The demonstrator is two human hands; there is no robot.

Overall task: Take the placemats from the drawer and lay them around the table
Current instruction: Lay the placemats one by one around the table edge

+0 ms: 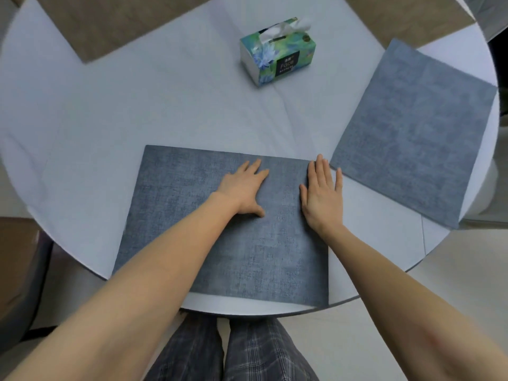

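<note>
Under the flat, straight fingers of the left hand (pixel 243 188) the near blue placemat (pixel 225 226) is pressed onto the round table (pixel 137 111). Its right edge is covered by the outstretched right hand (pixel 323 193), whose fingertips nearly reach a second blue placemat (pixel 417 133).

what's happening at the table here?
A person is laying placemats on a round white table. Both hands lie flat on the near blue-grey placemat: the left hand near its middle, the right hand over its right edge. A second blue-grey placemat lies to the right. Two tan placemats sit at the far edge. A tissue box stands between them.
</note>
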